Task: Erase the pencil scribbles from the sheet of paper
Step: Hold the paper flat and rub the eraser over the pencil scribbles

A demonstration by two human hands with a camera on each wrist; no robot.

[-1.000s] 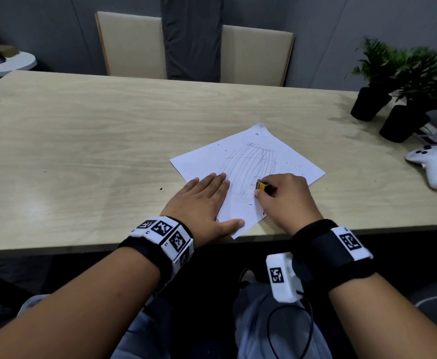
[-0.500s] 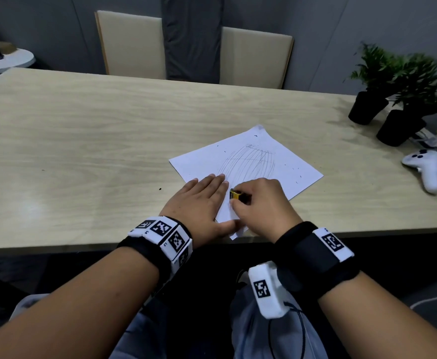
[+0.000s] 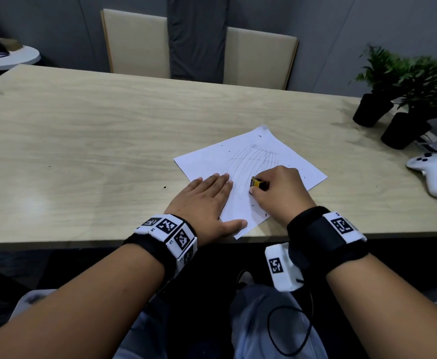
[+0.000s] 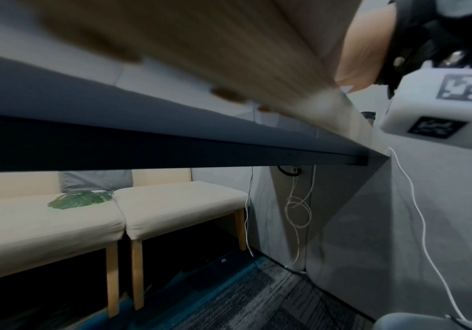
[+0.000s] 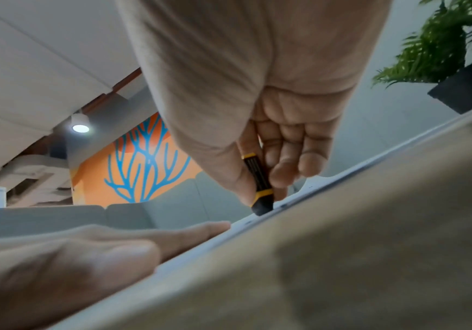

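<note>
Rubbing is the step in hand: the right hand (image 3: pixel 279 193) has its fingers (image 5: pixel 285 169) clamped on a small black-and-yellow eraser (image 3: pixel 256 183), its dark tip pressed down onto the sheet of paper (image 3: pixel 287 151). The left hand (image 3: pixel 204 200) lies flat on the near left part of the sheet, fingers straight and together, thumb spread along the near edge, pinning it to the desk (image 3: pixel 82 141). The sheet sits skewed near the desk's front edge, its near corner poking just over the edge. Plenty of work left, by the look of it: the pencil scribbles (image 3: pixel 251 161) show as faint grey arcs just beyond the eraser. The next strokes should probably push up into those lines, with the flat hand holding firm so the paper doesn't crumple. Containers? Two black pots (image 3: pixel 391 125) at the far right, each holding a green plant (image 3: pixel 404 73).
</note>
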